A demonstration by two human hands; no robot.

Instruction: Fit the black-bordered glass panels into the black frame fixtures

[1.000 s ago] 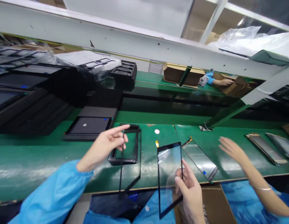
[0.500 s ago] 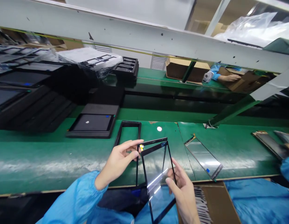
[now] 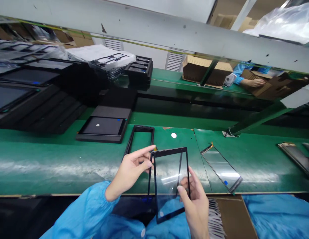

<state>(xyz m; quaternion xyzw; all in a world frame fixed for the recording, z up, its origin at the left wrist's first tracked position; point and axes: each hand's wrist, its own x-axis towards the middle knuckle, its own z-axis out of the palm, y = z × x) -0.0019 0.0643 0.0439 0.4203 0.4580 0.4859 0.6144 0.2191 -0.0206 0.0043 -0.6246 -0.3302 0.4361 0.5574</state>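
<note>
My right hand [image 3: 194, 200] grips a clear glass touch panel with a black border [image 3: 169, 196] by its right side, thumb on the face. Behind the panel, my left hand [image 3: 134, 171] pinches the upper left corner of a thin black frame [image 3: 149, 182]. The panel overlaps most of this frame, and their top edges lie close together; whether they touch all round I cannot tell. A small piece of orange flex cable [image 3: 155, 149] shows at the top left corner. Further black frames [image 3: 138, 128] lie stacked on the bench just beyond my left hand.
On the green bench [image 3: 77, 166], another glass panel [image 3: 221, 167] lies to the right. A dark screen on a foam pad [image 3: 102, 126] sits left, near stacked foam trays [image 3: 42, 113]. A metal post [image 3: 259, 118] rises at right. Across the bench, another person's hand [image 3: 254, 83] touches cardboard.
The glass panel has turned more upright and moved up against the black frame, covering the frame's top edge. Both hands keep their grip. The whole view has shifted slightly.
</note>
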